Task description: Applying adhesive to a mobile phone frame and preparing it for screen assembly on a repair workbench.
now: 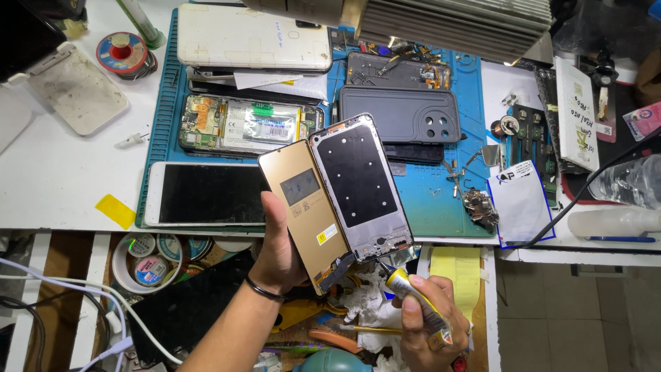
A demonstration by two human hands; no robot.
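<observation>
Left hand (pixel 279 258): we see its grip pinching a gold display panel (pixel 306 207) and phone frame (pixel 359 186), held above the tabletop edge.
Right hand (pixel 423 324): grip wrapped around glue tube (pixel 413 300), nozzle at the frame's bottom corner.
Progress: we judge gluing just starting; panel not seated.
Tabletop (pixel 55 172): white, blue mat (pixel 427 193), opened phones, cluttered.

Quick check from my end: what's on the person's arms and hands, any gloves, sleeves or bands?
Both hands are bare, no gloves. The left hand has a thin black band around the wrist and a bare forearm. The right hand shows no sleeve, with something small and red at its wrist.
</observation>
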